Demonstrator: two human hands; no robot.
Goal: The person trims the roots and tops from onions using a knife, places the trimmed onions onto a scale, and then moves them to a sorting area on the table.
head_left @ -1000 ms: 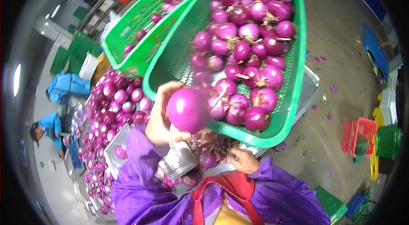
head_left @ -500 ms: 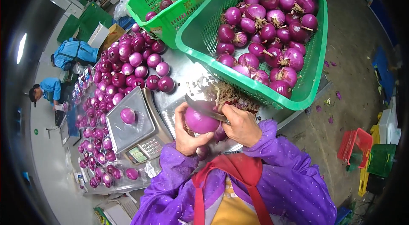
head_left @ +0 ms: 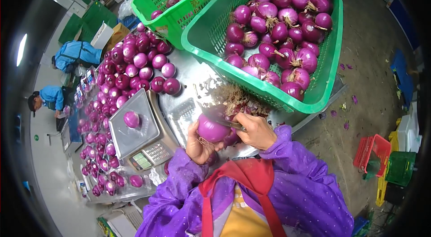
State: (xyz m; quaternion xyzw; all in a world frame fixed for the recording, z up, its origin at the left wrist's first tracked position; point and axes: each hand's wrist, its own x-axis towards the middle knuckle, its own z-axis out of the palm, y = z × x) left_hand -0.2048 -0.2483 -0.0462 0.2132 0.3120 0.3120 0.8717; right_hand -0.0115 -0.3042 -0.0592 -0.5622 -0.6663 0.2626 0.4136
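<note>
My left hand (head_left: 198,146) is closed round a large red onion (head_left: 212,130), its thumb up along the left side and its fingers underneath. Thin roots show at the onion's lower side. In my right fist (head_left: 257,132) is a knife (head_left: 234,124); its blurred blade lies along the onion's top right. More red onions are partly hidden beneath and behind the held one. Just beyond my hands, a heap of dry roots and skins (head_left: 238,100) lies on the metal table (head_left: 193,69).
A green basket (head_left: 330,80) full of untrimmed onions stands ahead right, another green basket (head_left: 173,30) behind it. Peeled onions (head_left: 130,64) are piled at left, beside a scale (head_left: 139,125) bearing one onion. Two people in blue work far left. A red crate (head_left: 373,152) sits on the floor.
My left hand has turned, its fingers moving under the onion and the root side coming into view. The knife has drawn back slightly toward the right with my right hand.
</note>
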